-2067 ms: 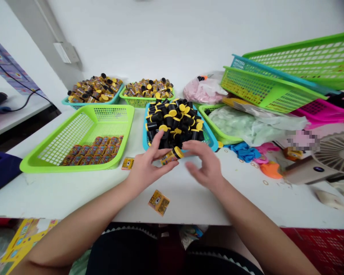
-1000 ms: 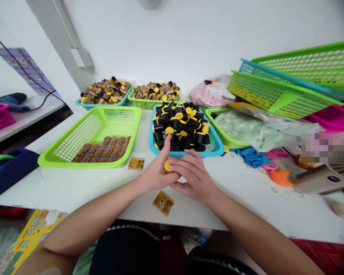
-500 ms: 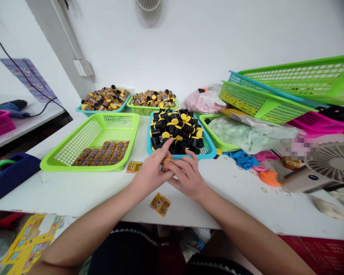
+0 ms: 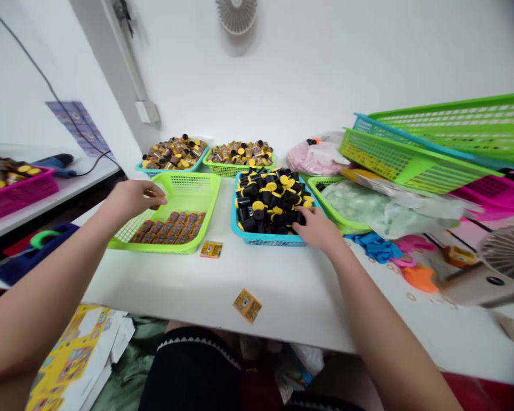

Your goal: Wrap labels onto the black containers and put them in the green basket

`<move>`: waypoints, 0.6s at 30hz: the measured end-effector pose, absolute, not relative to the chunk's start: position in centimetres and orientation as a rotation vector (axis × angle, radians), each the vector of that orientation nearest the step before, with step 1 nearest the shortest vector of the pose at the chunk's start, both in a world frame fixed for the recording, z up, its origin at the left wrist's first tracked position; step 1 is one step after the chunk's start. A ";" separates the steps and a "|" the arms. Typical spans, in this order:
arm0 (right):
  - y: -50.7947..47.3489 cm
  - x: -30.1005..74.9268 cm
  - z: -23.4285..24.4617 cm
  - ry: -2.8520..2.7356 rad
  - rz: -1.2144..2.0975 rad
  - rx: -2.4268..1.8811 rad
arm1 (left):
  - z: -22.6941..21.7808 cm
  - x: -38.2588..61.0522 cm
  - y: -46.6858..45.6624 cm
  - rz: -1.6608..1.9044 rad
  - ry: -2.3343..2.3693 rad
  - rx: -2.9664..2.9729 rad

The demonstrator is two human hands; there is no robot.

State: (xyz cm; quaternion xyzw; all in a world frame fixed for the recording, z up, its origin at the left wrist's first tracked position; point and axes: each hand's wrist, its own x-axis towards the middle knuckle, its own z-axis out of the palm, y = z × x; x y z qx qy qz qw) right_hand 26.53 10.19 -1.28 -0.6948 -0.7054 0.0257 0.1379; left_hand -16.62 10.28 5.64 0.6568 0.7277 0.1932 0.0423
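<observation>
My left hand [image 4: 132,197] hovers over the left part of the green basket [image 4: 163,248], fingers curled shut; what they hold is hidden. Rows of small labelled containers [image 4: 171,227] lie along that basket's near side. My right hand [image 4: 317,228] reaches into the near right corner of the blue basket [image 4: 265,242]. Its fingers close on one of the black containers with yellow caps [image 4: 269,197] heaped there. Two yellow label stickers lie on the white table: one [image 4: 211,249] between the baskets, the other [image 4: 247,305] near the front edge.
Two baskets of labelled containers [image 4: 173,154] [image 4: 240,153] stand at the back. A plastic bag [image 4: 368,200] and tilted stacked baskets [image 4: 411,160] fill the right. A small fan [image 4: 505,251] lies at far right. Sticker sheets [image 4: 68,354] lie below left.
My hands, joined round a yellow-capped container before the blue basket, have parted. The left swung to the green basket; the right went forward into the black containers. The view shifted left.
</observation>
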 end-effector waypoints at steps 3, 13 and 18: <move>10.7 26.7 -1.1 -2.068 0.088 -2.056 | 4.6 -18.6 13.3 0.317 2.234 1.994; 9.6 26.7 -1.8 -1.753 0.100 -1.971 | 1.0 -18.6 15.7 -0.171 2.207 1.969; 9.0 26.6 -2.0 -1.728 0.136 -1.876 | 2.9 -15.6 14.0 -0.102 2.237 2.148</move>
